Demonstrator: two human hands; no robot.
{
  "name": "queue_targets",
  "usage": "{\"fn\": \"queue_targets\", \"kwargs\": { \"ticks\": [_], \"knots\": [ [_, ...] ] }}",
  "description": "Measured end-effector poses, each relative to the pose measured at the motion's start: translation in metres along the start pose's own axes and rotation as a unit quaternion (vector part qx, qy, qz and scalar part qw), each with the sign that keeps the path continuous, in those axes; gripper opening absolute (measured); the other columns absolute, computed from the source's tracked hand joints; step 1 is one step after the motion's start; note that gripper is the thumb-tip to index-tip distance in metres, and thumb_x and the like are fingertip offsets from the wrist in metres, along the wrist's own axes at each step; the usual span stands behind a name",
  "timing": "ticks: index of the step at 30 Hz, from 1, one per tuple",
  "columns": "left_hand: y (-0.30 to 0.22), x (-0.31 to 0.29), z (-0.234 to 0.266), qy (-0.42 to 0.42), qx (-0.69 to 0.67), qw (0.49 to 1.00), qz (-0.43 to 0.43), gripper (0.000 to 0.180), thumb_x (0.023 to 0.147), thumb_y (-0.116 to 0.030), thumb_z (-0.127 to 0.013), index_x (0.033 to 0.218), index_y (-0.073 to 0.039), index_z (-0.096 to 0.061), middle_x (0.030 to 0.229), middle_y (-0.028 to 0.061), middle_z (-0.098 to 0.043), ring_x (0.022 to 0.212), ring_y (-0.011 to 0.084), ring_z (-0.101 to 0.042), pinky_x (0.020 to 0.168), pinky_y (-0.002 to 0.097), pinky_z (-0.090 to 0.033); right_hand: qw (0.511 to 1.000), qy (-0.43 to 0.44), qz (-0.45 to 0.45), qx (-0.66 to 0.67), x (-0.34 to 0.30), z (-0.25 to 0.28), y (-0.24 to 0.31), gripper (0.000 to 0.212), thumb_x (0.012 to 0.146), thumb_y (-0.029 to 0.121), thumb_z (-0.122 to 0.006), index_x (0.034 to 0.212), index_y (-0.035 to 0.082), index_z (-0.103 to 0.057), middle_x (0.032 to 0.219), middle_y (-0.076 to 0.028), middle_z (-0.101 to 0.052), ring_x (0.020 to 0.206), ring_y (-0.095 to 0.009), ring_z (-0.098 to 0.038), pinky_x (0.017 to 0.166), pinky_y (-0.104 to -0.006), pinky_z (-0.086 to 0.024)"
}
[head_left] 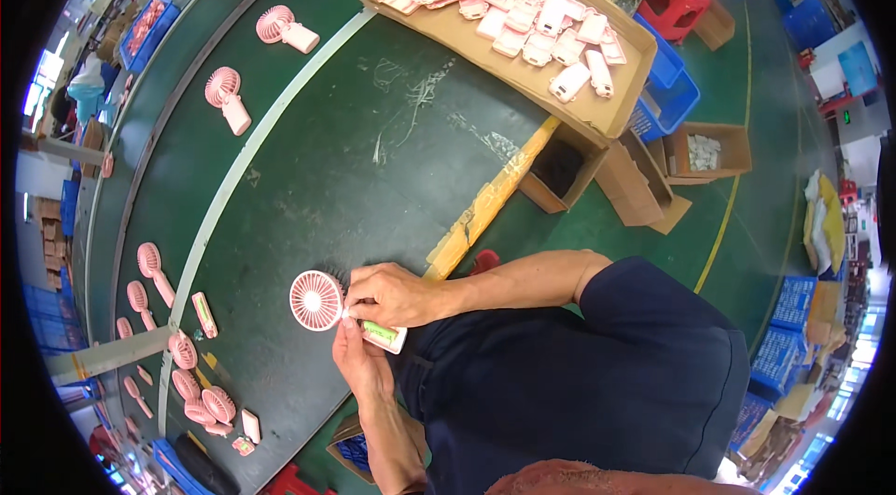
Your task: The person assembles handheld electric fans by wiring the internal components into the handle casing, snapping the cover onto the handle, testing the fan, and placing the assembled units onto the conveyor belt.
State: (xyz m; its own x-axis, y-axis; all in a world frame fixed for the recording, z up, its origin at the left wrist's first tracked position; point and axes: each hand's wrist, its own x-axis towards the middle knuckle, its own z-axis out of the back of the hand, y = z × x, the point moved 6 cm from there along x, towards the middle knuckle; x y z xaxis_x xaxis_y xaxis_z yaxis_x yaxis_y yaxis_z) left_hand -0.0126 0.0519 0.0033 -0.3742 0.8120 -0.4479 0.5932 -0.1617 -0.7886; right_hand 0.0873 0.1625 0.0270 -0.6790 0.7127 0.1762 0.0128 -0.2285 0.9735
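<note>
A pink handheld fan lies between my hands at the near edge of the green bench, its round slatted head facing up. My right hand pinches at the neck, fingers closed together just right of the head. From below, my left hand closes on the same neck, thumb and fingertips meeting the right fingertips. Under my right hand the handle is open, and a bright green battery-like block shows inside its pale shell. Whatever small part sits between the fingertips is hidden.
A cardboard tray heaped with pink handle shells stands at the far right. Several pink fans lie at the left, and two more, including one fan, lie beyond the white strip. Yellow tape marks the bench edge. Boxes stand on the floor.
</note>
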Motion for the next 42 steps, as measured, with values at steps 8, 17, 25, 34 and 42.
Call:
{"fn": "queue_targets", "kwargs": {
  "ticks": [8, 17, 25, 34, 42],
  "knots": [
    [-0.013, 0.006, 0.024, -0.007, -0.058, 0.997, -0.042, 0.031, 0.106, -0.023, -0.057, 0.124, 0.002, -0.059, 0.113, 0.0230, -0.070, 0.104, 0.0335, -0.071, 0.091, 0.0446, -0.060, 0.810, -0.244, 0.239, -0.477, 0.029, 0.230, 0.054, 0.025, 0.085, 0.020, -0.076, 0.103, 0.003, -0.071, 0.096, -0.015, -0.069, 0.089, -0.036, -0.067, 0.080, -0.0434, -0.057],
    [-0.006, 0.005, 0.027, 0.008, -0.070, 0.997, -0.028, 0.031, 0.107, -0.023, -0.055, 0.126, 0.002, -0.057, 0.118, 0.0219, -0.068, 0.109, 0.0332, -0.069, 0.093, 0.0449, -0.060, 0.631, -0.244, -0.098, -0.730, 0.019, 0.415, -0.029, 0.035, 0.088, 0.035, -0.071, 0.104, 0.003, -0.069, 0.097, -0.021, -0.068, 0.090, -0.038, -0.069, 0.074, -0.0488, -0.057],
    [-0.003, 0.005, 0.033, 0.016, -0.116, 0.993, 0.003, 0.037, 0.107, -0.019, -0.051, 0.132, 0.008, -0.053, 0.130, 0.0280, -0.062, 0.123, 0.0416, -0.062, 0.108, 0.0535, -0.049, 0.747, -0.316, -0.068, -0.581, 0.014, 0.379, 0.028, 0.021, 0.086, 0.019, -0.063, 0.097, 0.002, -0.065, 0.089, -0.023, -0.070, 0.080, -0.042, -0.069, 0.071, -0.0520, -0.054],
    [-0.006, -0.001, 0.022, -0.008, -0.169, 0.985, 0.021, 0.035, 0.109, -0.019, -0.047, 0.132, 0.007, -0.051, 0.131, 0.0286, -0.063, 0.124, 0.0392, -0.062, 0.105, 0.0491, -0.054, 0.982, -0.058, -0.168, 0.056, -0.010, 0.088, -0.017, 0.038, 0.087, 0.002, -0.074, 0.122, -0.001, -0.060, 0.091, -0.006, -0.070, 0.075, -0.012, -0.065, 0.069, -0.0277, -0.053],
    [-0.005, -0.008, 0.022, -0.017, -0.224, 0.974, 0.016, 0.029, 0.108, -0.015, -0.050, 0.128, 0.005, -0.055, 0.126, 0.0238, -0.066, 0.120, 0.0326, -0.066, 0.104, 0.0462, -0.055, 0.869, 0.059, 0.139, -0.472, 0.006, 0.029, 0.036, 0.056, 0.080, 0.024, -0.082, 0.129, 0.002, -0.064, 0.134, -0.018, -0.060, 0.122, -0.039, -0.057, 0.100, -0.0465, -0.047]
  ]
}}
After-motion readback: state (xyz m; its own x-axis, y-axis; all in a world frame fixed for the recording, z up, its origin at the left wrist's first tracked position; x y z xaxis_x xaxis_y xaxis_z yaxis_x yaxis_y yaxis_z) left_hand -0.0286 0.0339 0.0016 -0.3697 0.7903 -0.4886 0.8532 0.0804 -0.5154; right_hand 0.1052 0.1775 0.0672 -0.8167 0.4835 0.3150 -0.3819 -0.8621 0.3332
